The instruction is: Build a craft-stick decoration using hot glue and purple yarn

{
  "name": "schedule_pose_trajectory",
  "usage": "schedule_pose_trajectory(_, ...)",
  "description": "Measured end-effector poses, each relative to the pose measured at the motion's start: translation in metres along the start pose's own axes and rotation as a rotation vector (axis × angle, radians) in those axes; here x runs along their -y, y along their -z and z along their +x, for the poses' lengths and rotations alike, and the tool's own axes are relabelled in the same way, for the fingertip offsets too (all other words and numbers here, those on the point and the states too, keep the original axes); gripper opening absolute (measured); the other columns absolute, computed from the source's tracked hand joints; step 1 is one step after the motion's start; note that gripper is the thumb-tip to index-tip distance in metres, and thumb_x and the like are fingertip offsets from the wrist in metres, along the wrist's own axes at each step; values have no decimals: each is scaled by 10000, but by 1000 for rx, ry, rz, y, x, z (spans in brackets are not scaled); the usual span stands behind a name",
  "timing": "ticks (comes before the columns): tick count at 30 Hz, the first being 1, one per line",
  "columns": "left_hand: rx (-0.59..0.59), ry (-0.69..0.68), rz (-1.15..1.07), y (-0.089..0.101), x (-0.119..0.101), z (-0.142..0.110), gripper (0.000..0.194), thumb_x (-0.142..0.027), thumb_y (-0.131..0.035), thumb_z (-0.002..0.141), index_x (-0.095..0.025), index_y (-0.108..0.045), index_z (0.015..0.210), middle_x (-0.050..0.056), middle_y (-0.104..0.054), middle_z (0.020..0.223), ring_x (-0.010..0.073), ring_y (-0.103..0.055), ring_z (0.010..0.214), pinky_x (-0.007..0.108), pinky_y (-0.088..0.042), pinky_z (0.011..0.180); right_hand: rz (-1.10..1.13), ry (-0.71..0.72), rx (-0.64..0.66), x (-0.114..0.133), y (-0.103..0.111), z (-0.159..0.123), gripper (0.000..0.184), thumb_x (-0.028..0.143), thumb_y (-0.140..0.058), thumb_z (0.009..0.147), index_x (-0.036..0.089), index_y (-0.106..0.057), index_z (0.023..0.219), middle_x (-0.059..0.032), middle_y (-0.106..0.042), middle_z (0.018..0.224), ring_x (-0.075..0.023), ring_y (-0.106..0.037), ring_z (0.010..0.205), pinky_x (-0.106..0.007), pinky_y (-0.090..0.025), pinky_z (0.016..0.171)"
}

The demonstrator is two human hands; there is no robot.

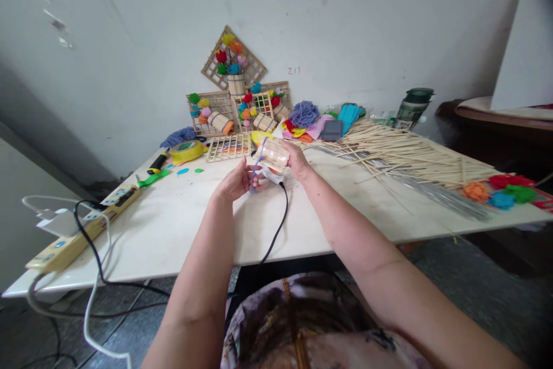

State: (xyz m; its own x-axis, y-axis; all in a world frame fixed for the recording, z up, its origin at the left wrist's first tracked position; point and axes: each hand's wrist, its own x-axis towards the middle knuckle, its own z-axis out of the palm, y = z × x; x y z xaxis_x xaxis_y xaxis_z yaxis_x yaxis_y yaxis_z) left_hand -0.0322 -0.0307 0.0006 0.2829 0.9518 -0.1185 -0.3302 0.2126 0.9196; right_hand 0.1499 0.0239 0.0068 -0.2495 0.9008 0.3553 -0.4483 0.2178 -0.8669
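My left hand point(237, 182) is closed around a white and purple glue gun point(264, 175), whose black cord point(276, 229) trails off the table's front edge. My right hand point(298, 160) grips a small roll made of wooden sticks point(273, 154), held just above the glue gun's tip. Both hands meet over the middle of the white table point(185, 225).
Wooden lattice frames with coloured felt flowers point(235, 90) lean on the back wall. A big heap of thin sticks point(410, 153) and metal wires lies to the right, felt flowers point(503, 191) at the right edge. Yellow tape roll point(186, 151), power strip point(82, 231) and cables sit left.
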Motion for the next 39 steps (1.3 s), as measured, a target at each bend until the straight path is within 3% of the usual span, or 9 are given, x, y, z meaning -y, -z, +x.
schedule_pose_trajectory(3, 12, -23, 54, 3, 0, -1, 485, -506, -386, 881, -84, -619, 831, 32, -536, 508, 127, -524, 457, 353, -540, 610, -50, 56, -12, 3, 0, -1, 320, 492, -606, 712, 192, -627, 820, -22, -661, 834, -185, -604, 766, -306, -488, 691)
schedule_pose_trajectory(8, 27, -141, 129, 3, 1, -5, 237, -334, -591, 808, -98, -616, 806, -1, -541, 519, 98, -511, 443, 327, -536, 625, -85, 104, -71, 8, -4, -2, 264, 441, -612, 699, 189, -542, 664, 27, -552, 648, -135, -515, 616, -271, -425, 628)
schedule_pose_trajectory(11, 21, -179, 122, 2, 0, -7, 191, -297, -628, 774, -109, -599, 763, -12, -528, 498, 91, -497, 430, 325, -533, 625, -137, 126, -98, 9, -5, -2, 255, 429, -594, 701, 190, -526, 641, 26, -532, 636, -134, -493, 613, -273, -406, 620)
schedule_pose_trajectory(18, 54, -234, 96, 2, -1, -7, 199, -301, -657, 726, -115, -585, 715, 33, -589, 565, 132, -566, 500, 339, -524, 649, -197, 116, -127, 6, -3, -1, 266, 446, -574, 714, 195, -522, 642, 19, -538, 641, -147, -510, 649, -278, -419, 638)
schedule_pose_trajectory(22, 19, -233, 81, 5, -2, -4, 258, -358, -619, 738, -112, -605, 814, 89, -653, 663, 189, -637, 601, 319, -513, 629, -220, 154, -134, 5, -1, 1, 254, 426, -577, 718, 196, -516, 629, 22, -532, 641, -144, -505, 660, -279, -420, 673)
schedule_pose_trajectory(29, 1, -220, 88, 2, -6, -6, 420, -406, -596, 747, -141, -540, 1067, 55, -659, 670, 130, -546, 425, 315, -500, 541, -321, 185, -82, 4, -1, 0, 213, 409, -569, 726, 197, -579, 703, 9, -570, 729, -159, -515, 743, -297, -402, 754)
schedule_pose_trajectory(39, -15, -302, 93, 0, -5, -6, 471, -318, -670, 682, -112, -537, 1084, 62, -667, 692, 107, -533, 405, 272, -493, 476, -428, 170, -34, 2, -6, -5, 244, 439, -586, 696, 223, -620, 804, 4, -632, 833, -188, -558, 867, -346, -393, 886)
